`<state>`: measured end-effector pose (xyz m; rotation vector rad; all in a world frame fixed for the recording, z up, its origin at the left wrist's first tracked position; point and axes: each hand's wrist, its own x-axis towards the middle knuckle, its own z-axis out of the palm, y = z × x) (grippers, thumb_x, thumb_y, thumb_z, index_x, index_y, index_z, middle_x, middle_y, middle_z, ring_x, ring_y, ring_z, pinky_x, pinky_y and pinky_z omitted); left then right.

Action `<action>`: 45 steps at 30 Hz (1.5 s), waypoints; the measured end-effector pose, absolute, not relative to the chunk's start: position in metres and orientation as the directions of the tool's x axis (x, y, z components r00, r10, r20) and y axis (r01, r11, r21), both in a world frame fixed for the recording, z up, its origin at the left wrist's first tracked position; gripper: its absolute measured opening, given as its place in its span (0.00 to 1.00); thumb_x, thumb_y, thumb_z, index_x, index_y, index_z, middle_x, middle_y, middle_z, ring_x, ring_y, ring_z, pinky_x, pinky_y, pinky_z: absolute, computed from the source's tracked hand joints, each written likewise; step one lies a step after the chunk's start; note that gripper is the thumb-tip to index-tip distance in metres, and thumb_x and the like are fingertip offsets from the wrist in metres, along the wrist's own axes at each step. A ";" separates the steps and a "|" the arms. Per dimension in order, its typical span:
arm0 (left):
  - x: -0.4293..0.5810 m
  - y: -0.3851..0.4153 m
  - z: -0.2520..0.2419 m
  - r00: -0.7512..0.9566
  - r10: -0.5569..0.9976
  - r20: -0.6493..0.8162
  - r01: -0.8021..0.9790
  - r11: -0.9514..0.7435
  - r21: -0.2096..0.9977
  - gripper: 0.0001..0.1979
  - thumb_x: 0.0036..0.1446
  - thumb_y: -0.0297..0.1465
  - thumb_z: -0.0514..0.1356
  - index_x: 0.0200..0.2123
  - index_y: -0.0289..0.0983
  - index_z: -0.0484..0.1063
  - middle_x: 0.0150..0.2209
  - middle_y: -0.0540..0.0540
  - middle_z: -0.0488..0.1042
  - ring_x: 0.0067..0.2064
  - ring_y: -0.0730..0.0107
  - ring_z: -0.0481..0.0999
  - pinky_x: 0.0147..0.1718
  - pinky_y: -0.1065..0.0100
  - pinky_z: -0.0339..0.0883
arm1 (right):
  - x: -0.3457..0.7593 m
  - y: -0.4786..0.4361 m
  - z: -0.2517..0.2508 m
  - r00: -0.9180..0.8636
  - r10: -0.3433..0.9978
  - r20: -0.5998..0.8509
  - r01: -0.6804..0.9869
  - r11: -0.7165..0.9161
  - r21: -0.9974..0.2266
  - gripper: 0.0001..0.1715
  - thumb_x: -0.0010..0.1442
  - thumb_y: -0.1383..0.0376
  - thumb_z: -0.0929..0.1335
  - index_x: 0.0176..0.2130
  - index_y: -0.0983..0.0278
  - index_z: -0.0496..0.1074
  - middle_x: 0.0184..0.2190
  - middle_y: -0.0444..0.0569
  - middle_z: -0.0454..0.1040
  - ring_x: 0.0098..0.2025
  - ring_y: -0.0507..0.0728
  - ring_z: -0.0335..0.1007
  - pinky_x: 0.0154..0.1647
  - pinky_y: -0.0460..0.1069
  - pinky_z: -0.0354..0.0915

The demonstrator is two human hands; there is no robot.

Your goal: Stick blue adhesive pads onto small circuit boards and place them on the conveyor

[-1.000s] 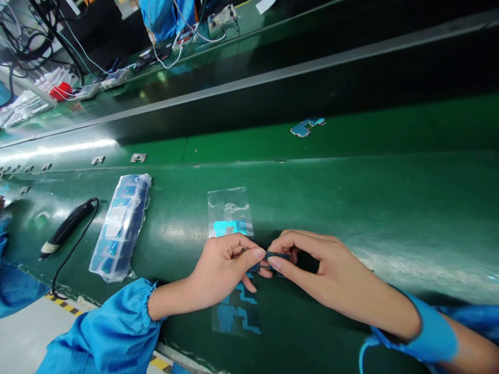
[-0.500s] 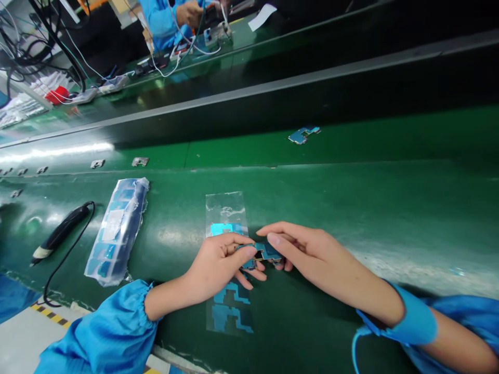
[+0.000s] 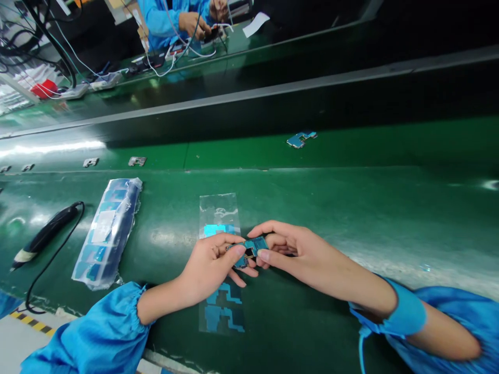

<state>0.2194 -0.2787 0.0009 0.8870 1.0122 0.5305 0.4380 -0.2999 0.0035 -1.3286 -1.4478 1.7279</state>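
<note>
Pinched between left hand (image 3: 202, 266) and right hand (image 3: 294, 248), the circuit board (image 3: 258, 244) (partly covered) is near the clear sheet (image 3: 210, 208); adjusting it seems the step, the next move calling for light, steady pressure.

One head-worn camera, looking forward and steeply down onto bench (image 3: 370, 208). Near range: left hand (image 3: 202, 265) and right hand (image 3: 300, 246) below picture's middle, forearms (image 3: 169, 298) running in from lower left and lower right. View slanted along bench: its long lines spread apart toward right, draw together toward left. Depth reaches co-worker (image 3: 158, 23) opposite, cropped by top edge. Floor (image 3: 17, 340) in lower left corner.
</note>
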 end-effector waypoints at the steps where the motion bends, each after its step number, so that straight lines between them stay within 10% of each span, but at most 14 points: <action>1: 0.219 -0.279 0.001 0.451 0.744 -0.493 0.008 0.548 0.836 0.27 0.54 0.47 0.75 0.45 0.31 0.76 0.29 0.45 0.82 0.31 0.64 0.87 0.22 0.75 0.80 | 0.439 -0.299 0.004 -0.402 0.846 -0.350 0.176 -0.303 -0.937 0.23 0.66 0.52 0.70 0.54 0.62 0.72 0.32 0.46 0.80 0.36 0.60 0.76 0.37 0.53 0.67; 10: 0.220 -0.282 0.001 0.424 0.769 -0.478 0.003 0.527 0.850 0.27 0.54 0.47 0.75 0.44 0.31 0.76 0.29 0.47 0.81 0.31 0.65 0.87 0.23 0.75 0.80 | 0.444 -0.291 0.003 -0.503 0.792 -0.347 0.052 -0.372 -0.927 0.19 0.67 0.55 0.73 0.52 0.64 0.76 0.37 0.49 0.84 0.42 0.59 0.80 0.46 0.53 0.70; 17: 0.219 -0.282 0.000 0.426 0.773 -0.471 0.019 0.513 0.858 0.27 0.54 0.48 0.74 0.44 0.32 0.75 0.31 0.45 0.83 0.33 0.62 0.88 0.24 0.75 0.80 | 0.458 -0.283 -0.003 -0.571 0.714 -0.405 0.016 -0.484 -0.875 0.40 0.65 0.41 0.74 0.62 0.66 0.74 0.46 0.57 0.84 0.45 0.61 0.81 0.49 0.55 0.74; 23: 0.219 -0.284 -0.002 0.428 0.784 -0.450 0.039 0.482 0.875 0.26 0.56 0.48 0.72 0.44 0.33 0.73 0.31 0.46 0.82 0.33 0.64 0.88 0.25 0.74 0.80 | 0.446 -0.289 0.001 -0.523 0.772 -0.361 0.055 -0.392 -0.918 0.30 0.62 0.41 0.76 0.43 0.64 0.77 0.39 0.53 0.82 0.39 0.58 0.78 0.43 0.53 0.72; 45: 0.214 -0.289 -0.003 0.527 0.779 -0.339 0.166 0.297 0.940 0.16 0.63 0.41 0.63 0.37 0.40 0.59 0.28 0.53 0.72 0.25 0.74 0.76 0.23 0.73 0.72 | 0.418 -0.308 0.010 -0.429 0.871 -0.241 0.127 -0.206 -0.970 0.16 0.68 0.53 0.72 0.35 0.61 0.81 0.33 0.47 0.83 0.34 0.57 0.76 0.36 0.51 0.69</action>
